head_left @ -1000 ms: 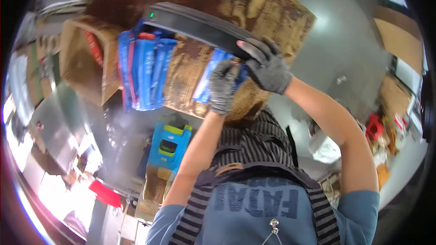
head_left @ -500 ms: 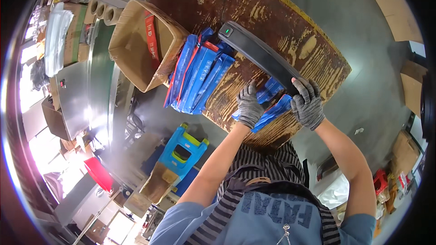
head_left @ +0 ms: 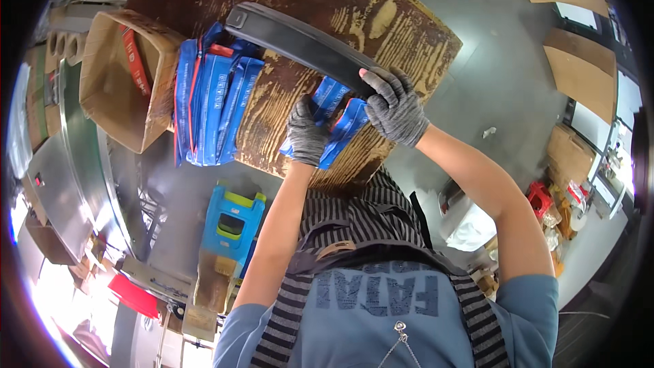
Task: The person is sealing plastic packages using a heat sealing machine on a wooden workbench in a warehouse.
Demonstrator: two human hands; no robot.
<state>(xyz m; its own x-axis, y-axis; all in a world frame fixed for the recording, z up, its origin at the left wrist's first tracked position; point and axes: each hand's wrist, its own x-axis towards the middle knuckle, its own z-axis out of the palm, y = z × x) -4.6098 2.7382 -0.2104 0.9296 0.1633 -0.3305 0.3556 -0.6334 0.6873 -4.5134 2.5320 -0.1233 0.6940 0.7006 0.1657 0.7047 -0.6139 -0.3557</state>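
Observation:
A long black bar-shaped device (head_left: 300, 44), which looks like a bag sealer, lies slantwise across the worn wooden table. My right hand (head_left: 398, 110), in a grey knit glove, is closed over its near right end, thumb tip bare. Beside that end, a blue printed plastic pouch (head_left: 349, 123) lies partly against the device; whether it is one pouch or two I cannot tell. My left hand (head_left: 306, 135), gloved the same way, grips the pouch's left side with fingers bent. Further left, several blue pouches (head_left: 221, 95) with red edges lie overlapping at the table's edge.
An open cardboard box (head_left: 109, 88) with a red strip inside stands left of the pouches. The worn table (head_left: 402, 48) has a yellow far edge. A blue and green plastic stool (head_left: 231, 221) is on the floor below left. Cartons (head_left: 579, 61) stand at the right.
The view has shifted, so the table and hands appear further left and higher. The green light on the black device no longer shows. Both hands keep about the same places on the device and pouch.

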